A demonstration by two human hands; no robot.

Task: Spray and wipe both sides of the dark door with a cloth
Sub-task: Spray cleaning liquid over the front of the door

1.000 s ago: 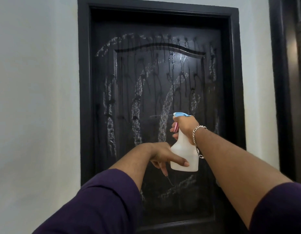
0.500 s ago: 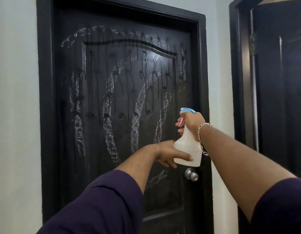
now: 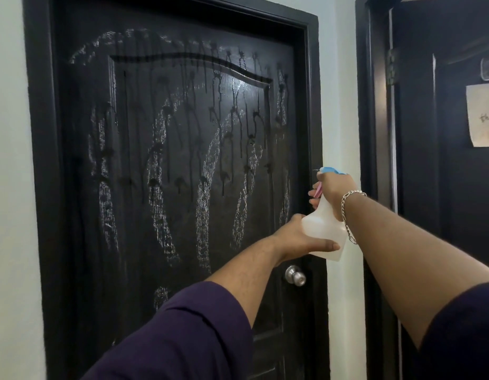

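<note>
door left, second door right

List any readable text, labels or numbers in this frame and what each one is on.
"the" – handwritten on the paper note stuck to the second dark door at right; the rest of the note is cut off by the frame edge or too faint to read.
Spray bottle: no label or print visible.
Wet dark door and door knob: no text.
</note>
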